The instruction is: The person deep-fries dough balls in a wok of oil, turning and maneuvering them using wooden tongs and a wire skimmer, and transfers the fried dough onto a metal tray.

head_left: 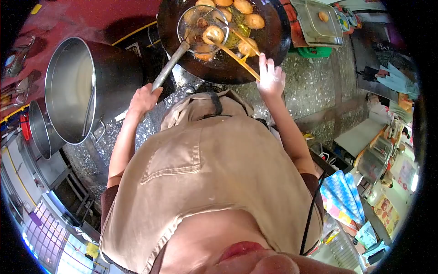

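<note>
My left hand (145,98) is closed around the long metal handle of a round strainer (183,48), which is held over a dark wok (269,50). In the strainer are a golden fried dough ball (212,35) and small browned bits. My right hand (272,77) grips a pair of long cooking chopsticks (238,58). One chopstick's tip is at the ball in the strainer; the other crosses above the wok. Several more fried balls (254,21) lie in the oil around the strainer.
A tall metal pot (93,59) holding pale liquid and a long utensil stands at left, with another pot (40,130) beside it. At upper right, a clear tray (315,34) holds one fried piece above a green basket (315,52). A blue patterned cloth (342,194) hangs at right.
</note>
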Tool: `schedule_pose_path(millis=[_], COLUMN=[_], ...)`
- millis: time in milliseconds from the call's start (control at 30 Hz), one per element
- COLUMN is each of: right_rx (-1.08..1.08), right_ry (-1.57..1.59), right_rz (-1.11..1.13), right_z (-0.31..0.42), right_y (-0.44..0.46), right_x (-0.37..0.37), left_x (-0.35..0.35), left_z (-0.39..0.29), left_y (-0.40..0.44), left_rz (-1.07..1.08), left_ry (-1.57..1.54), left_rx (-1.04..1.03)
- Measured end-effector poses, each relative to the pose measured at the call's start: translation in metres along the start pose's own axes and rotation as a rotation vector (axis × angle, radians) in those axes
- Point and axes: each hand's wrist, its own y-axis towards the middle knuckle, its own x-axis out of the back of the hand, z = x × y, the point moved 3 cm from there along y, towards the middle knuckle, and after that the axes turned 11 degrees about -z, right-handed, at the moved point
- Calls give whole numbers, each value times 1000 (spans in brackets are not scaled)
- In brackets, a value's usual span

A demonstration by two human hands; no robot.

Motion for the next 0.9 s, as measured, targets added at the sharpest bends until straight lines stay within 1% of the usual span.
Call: schedule_pose_path(millis=[33,67,167,300,367,433,500,567,633,700,800,900], right_rx=[-44,-1,16,22,-113,-132,-112,-91,-38,-30,-176,-218], right_ry=[16,-11,-38,-24,63,64,49,28,-47,-52,104,120], right_rz=[53,-29,-11,23,199,191,204,188,109,104,307,318], right_z=[-2,-2,-3,-7,-14,-15,-10,-3,2,0,-11,-19], right_y=[-1,1,2,12,12,7,6,3,3,4,10,-2], right_x=[5,8,-8,0,17,20,20,2,-11,-10,18,28], left_x=[0,0,0,-2,-2,-5,-6,-3,-1,-1,-2,-2], left_z=[0,0,-1,2,2,4,6,2,0,-1,2,0], left_y=[-1,-1,1,3,3,2,3,2,0,0,2,-1], left_rz=[2,11,29,20,25,35,-45,-16,10,18,41,21], left_ry=[1,-4,-28,-40,-50,-58,-76,-55,-32,-34,-42,-35], left_rx=[1,-3,5,8,22,33,-32,-8,15,8,38,13])
